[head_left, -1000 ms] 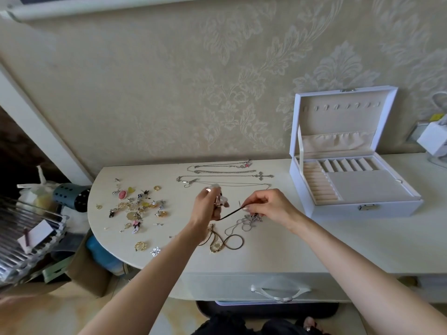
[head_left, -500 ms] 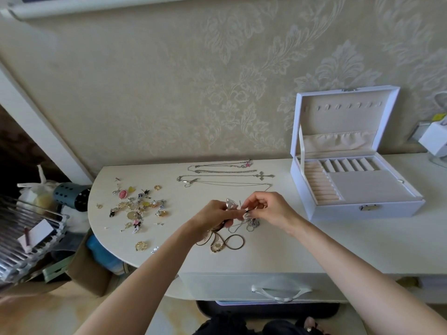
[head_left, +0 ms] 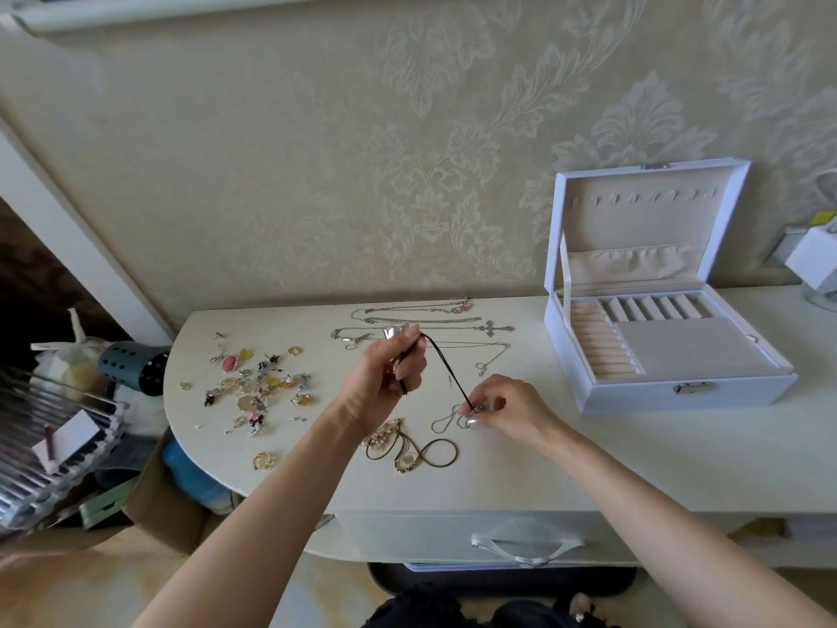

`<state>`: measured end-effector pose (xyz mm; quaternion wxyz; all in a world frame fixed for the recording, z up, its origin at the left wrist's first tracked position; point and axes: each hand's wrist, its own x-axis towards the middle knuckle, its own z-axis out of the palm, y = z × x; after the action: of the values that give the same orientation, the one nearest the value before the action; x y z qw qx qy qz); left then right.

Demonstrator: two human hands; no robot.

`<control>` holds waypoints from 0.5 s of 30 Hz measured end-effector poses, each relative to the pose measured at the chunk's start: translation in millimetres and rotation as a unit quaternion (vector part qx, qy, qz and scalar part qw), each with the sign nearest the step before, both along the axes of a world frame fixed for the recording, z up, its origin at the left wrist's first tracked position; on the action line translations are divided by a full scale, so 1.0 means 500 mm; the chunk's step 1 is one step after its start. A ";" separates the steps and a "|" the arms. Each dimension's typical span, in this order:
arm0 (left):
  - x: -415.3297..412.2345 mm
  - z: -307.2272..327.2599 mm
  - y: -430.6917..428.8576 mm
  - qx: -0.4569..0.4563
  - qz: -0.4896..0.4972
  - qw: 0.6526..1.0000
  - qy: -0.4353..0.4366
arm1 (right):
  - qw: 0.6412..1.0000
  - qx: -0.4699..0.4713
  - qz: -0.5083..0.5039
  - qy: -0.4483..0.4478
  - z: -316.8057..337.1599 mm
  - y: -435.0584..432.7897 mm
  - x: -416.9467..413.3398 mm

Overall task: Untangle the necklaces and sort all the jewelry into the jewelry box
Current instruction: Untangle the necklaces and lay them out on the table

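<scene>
My left hand (head_left: pixel 390 378) is raised over the white table (head_left: pixel 543 455) and grips a dark cord necklace (head_left: pixel 446 371) with a silver pendant at its top. The cord runs taut down to my right hand (head_left: pixel 507 407), which pinches its lower end beside a tangle of silver chains (head_left: pixel 448 419). A brown cord with gold pendants (head_left: pixel 407 451) lies just in front of the hands. Several silver necklaces (head_left: pixel 421 317) lie straightened at the back. The white jewelry box (head_left: pixel 656 392) stands open at the right, its compartments bare.
A scatter of small earrings, brooches and rings (head_left: pixel 253 387) covers the table's left part. A drawer handle (head_left: pixel 525 543) sits below the front edge. Left of the table are a wire rack (head_left: pixel 50 446) and a cardboard box (head_left: pixel 167 509). A white object (head_left: pixel 813 260) stands at the far right.
My hands were close together over the tangle. Now the left hand has lifted up and back with the cord, stretching it, while the right hand stays low at the tangle.
</scene>
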<state>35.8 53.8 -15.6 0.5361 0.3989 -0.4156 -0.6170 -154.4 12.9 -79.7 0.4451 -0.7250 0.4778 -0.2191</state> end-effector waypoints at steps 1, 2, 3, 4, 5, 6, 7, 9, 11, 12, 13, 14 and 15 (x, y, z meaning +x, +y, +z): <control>0.000 0.002 0.000 -0.001 0.000 1.000 0.002 | 1.000 0.008 0.003 -0.017 0.001 -0.001 0.001; -0.001 0.002 0.000 -0.001 0.002 1.000 -0.006 | 0.999 0.015 0.004 -0.033 0.003 -0.002 0.002; -0.002 0.000 0.000 0.001 0.006 1.000 -0.022 | 0.999 0.015 0.002 -0.043 0.005 -0.003 0.003; -0.002 -0.003 -0.001 0.007 0.013 0.999 -0.046 | 0.999 0.014 -0.002 -0.050 0.008 -0.005 0.005; -0.004 -0.006 -0.001 0.015 0.021 0.997 -0.077 | 0.998 0.020 -0.007 -0.062 0.013 -0.006 0.006; -0.004 -0.012 -0.001 0.024 0.029 0.993 -0.111 | 0.996 0.028 -0.009 -0.081 0.018 -0.007 0.007; -0.005 -0.017 0.000 0.031 0.031 0.989 -0.140 | 0.994 0.039 -0.009 -0.106 0.025 -0.006 0.009; -0.008 -0.027 0.003 0.040 0.027 0.983 -0.177 | 0.985 0.052 -0.006 -0.166 0.043 -0.003 0.013; -0.012 -0.031 0.007 0.042 0.021 0.980 -0.194 | 0.978 0.046 -0.004 -0.203 0.060 -0.002 0.018; -0.014 -0.033 0.009 0.040 0.016 0.978 -0.203 | 0.977 0.038 -0.003 -0.209 0.068 -0.001 0.020; -0.017 -0.033 0.011 0.037 0.008 0.977 -0.211 | 0.977 0.030 -0.002 -0.210 0.074 -0.002 0.023; -0.020 -0.035 0.012 0.031 -0.001 0.975 -0.218 | 0.978 0.025 -0.001 -0.209 0.079 -0.004 0.025; -0.022 -0.037 0.012 0.025 -0.008 0.974 -0.223 | 0.979 0.021 0.000 -0.204 0.082 -0.005 0.026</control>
<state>25.0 60.1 -33.9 0.4145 0.5365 -0.5126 -0.5269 -141.2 10.2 -38.9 0.5482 -0.6555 0.3816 -0.3525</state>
